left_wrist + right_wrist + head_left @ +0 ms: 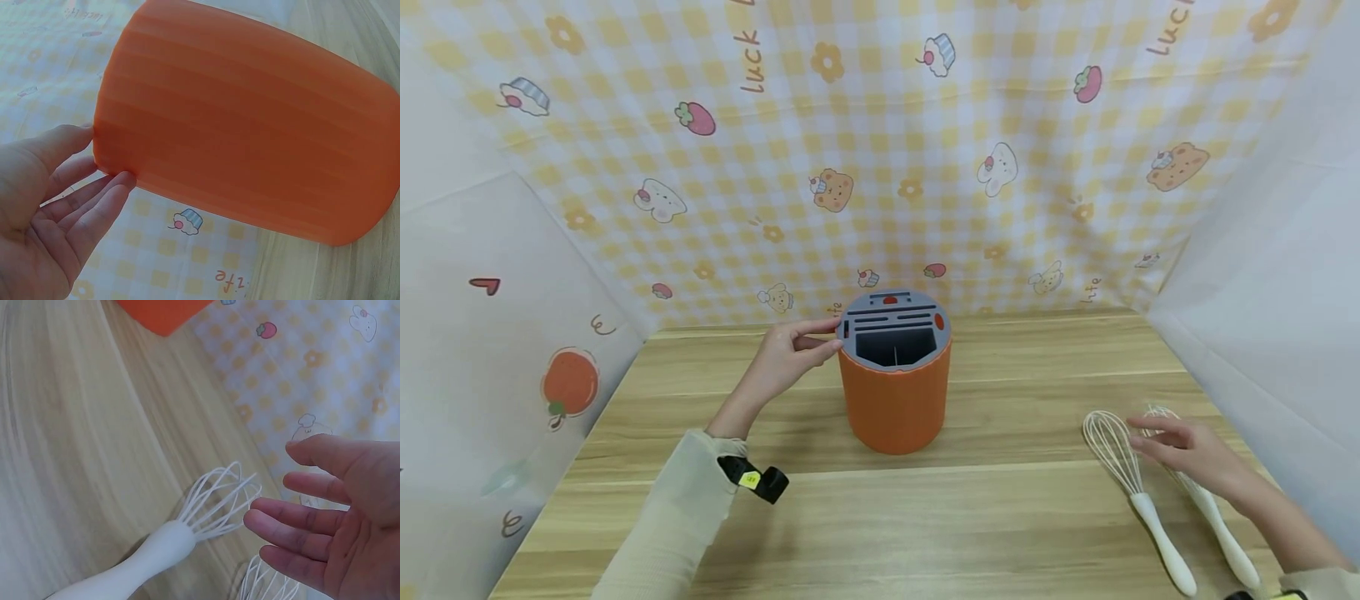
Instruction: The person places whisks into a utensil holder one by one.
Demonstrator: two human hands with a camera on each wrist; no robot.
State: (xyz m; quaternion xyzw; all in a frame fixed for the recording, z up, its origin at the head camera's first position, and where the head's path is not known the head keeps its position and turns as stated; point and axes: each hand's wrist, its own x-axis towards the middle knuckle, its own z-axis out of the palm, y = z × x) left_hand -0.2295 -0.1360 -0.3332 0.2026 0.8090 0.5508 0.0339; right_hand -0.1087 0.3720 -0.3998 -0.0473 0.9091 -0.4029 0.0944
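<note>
An orange utensil holder point(895, 408) with a grey slotted top stands upright on the table. My left hand point(786, 358) is at its left side, thumb and fingertips touching the upper edge; in the left wrist view the fingers point(94, 219) are fairly straight against the orange wall. Two white whisks lie side by side at the right, the nearer-left whisk point(1157, 533) fully visible and the other whisk point(1225, 533) partly hidden under my right hand point(1195, 454). That hand hovers over their wire ends with relaxed fingers and holds nothing, as the right wrist view also shows.
The wooden table point(1000, 517) is bounded behind by a yellow checked cloth point(895, 133) with cartoon prints. White sheets close off the left side point(490, 350) and the right side point(1285, 275). The holder stands near the back edge.
</note>
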